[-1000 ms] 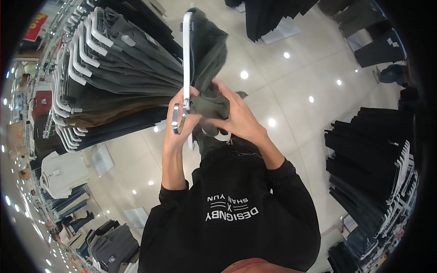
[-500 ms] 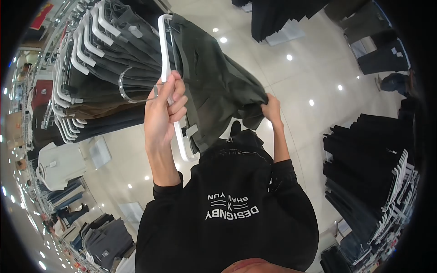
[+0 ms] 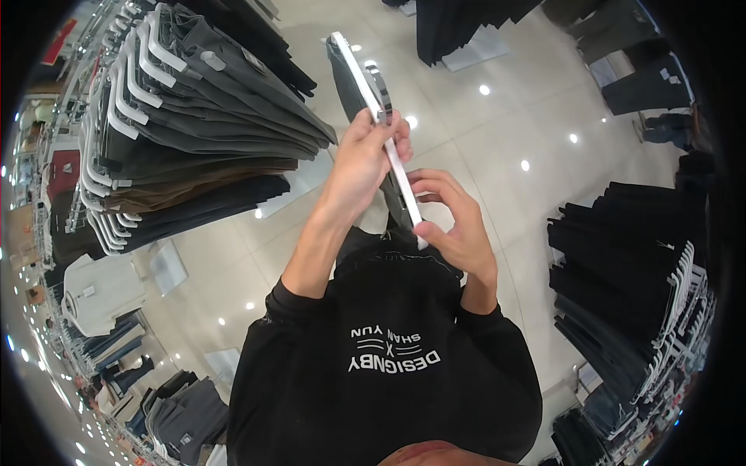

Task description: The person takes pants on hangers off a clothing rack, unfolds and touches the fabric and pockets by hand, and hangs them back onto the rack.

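A white hanger slants across the middle of the view, seen from above, its metal hook standing up near the middle of the bar. My left hand is closed around the bar just below the hook. Near the hanger's lower end, my right hand has its thumb against the bar and its other fingers curled over the far side. Dark green-grey trousers hang beneath the hanger and are mostly hidden by it and by my hands.
At the left, a rack holds grey, brown and black trousers on white hangers. A white top hangs lower left. Black trousers hang at the right, more at the top. Tiled floor lies between the racks.
The hanger has swung right and now slants the other way, seen edge-on. My right hand has let go of the trousers' spread fabric and moved to the hanger's lower end.
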`<state>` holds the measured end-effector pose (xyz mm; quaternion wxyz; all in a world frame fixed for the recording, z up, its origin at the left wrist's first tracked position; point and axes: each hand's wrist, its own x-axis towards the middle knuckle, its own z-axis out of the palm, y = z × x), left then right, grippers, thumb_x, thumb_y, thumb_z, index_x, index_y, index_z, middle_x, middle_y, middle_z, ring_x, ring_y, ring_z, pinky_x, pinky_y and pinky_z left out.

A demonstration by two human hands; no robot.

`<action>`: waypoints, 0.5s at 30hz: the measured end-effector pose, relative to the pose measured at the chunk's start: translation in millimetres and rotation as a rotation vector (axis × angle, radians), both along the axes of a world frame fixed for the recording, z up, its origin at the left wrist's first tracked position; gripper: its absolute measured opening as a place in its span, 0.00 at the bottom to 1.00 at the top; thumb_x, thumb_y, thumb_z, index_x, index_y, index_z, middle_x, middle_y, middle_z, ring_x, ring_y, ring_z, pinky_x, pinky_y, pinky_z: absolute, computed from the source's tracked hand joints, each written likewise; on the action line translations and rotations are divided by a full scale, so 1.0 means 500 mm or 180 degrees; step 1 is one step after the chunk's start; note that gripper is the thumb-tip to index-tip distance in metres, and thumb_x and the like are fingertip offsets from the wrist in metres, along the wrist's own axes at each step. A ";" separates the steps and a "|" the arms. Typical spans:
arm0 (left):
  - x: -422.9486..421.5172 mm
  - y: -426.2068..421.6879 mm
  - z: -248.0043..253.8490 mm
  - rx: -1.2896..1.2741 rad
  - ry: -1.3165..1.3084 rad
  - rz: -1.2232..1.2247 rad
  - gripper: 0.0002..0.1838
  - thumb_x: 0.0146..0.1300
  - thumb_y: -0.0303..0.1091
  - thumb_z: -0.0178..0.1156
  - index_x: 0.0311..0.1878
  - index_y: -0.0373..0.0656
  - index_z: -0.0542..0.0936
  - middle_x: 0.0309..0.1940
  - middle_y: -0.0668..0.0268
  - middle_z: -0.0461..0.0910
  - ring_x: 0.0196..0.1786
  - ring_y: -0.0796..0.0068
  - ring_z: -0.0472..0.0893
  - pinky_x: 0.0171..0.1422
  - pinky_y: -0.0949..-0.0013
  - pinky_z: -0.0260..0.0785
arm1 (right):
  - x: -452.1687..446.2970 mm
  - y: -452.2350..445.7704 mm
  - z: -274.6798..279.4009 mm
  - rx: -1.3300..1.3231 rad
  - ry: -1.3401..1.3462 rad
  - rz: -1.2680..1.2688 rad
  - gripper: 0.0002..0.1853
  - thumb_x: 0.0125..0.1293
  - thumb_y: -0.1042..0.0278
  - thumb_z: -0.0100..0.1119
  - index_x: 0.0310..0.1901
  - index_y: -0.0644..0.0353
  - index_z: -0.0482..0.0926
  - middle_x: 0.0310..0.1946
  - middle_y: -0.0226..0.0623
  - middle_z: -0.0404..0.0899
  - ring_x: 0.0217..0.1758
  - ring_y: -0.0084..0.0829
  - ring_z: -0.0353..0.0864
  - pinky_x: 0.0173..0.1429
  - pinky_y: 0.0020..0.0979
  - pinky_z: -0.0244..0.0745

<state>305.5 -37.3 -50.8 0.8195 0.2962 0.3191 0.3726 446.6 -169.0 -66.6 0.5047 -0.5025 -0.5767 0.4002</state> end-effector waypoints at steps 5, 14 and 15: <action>0.021 -0.004 0.004 0.0122 0.0215 -0.0048 0.10 0.79 0.29 0.51 0.58 0.36 0.70 0.49 0.51 0.80 0.52 0.62 0.81 0.61 0.60 0.75 | -0.034 0.009 -0.016 -0.0243 -0.0367 -0.0545 0.14 0.69 0.71 0.65 0.51 0.69 0.78 0.54 0.45 0.79 0.48 0.41 0.83 0.49 0.34 0.78; -0.002 0.028 0.025 0.1406 0.0501 0.0087 0.16 0.77 0.26 0.54 0.63 0.30 0.73 0.56 0.51 0.82 0.57 0.63 0.83 0.66 0.62 0.76 | -0.019 0.073 0.004 0.0258 -0.0526 -0.0906 0.09 0.75 0.76 0.54 0.51 0.71 0.79 0.50 0.45 0.82 0.42 0.34 0.85 0.46 0.32 0.77; -0.009 0.033 0.027 0.1631 0.0555 0.0214 0.17 0.76 0.27 0.55 0.63 0.29 0.74 0.57 0.52 0.82 0.57 0.63 0.84 0.66 0.62 0.76 | -0.012 0.081 0.017 0.0172 -0.0276 -0.0890 0.10 0.76 0.75 0.54 0.52 0.71 0.79 0.51 0.44 0.82 0.43 0.33 0.85 0.47 0.31 0.77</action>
